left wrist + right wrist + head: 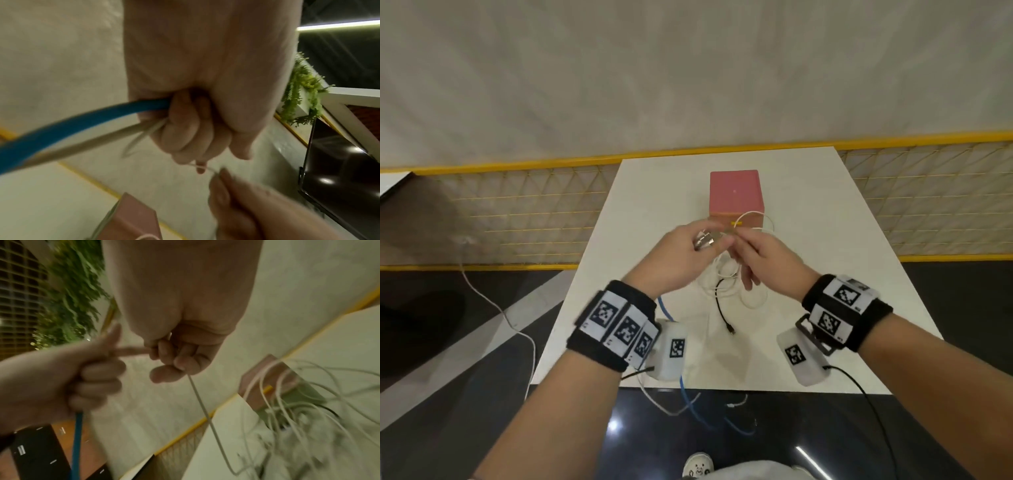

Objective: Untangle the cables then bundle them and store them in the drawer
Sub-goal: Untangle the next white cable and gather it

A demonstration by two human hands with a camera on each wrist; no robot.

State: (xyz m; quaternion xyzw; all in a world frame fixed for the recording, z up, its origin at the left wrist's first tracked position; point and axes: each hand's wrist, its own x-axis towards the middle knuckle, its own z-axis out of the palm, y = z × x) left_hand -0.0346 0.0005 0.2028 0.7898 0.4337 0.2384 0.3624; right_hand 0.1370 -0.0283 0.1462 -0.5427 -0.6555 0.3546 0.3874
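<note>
Both hands meet above the white table [808,212], just in front of the pink drawer box [734,193] with its yellow handle. My left hand [709,236] grips a blue cable [82,123] and white cable strands [92,141] in a fist, with its forefinger stretched toward the right hand. My right hand [743,240] pinches a thin white cable [203,405] between thumb and fingers. A tangle of white cables [726,274] hangs and lies under the hands. A black cable [722,308] lies on the table beside it. The drawer looks shut.
The blue cable [688,401] and a white one drop over the table's near edge to the dark floor. A yellow mesh fence [524,212] runs behind the table. Another white cord [493,305] trails on the floor at left. Green plants [69,288] hang nearby.
</note>
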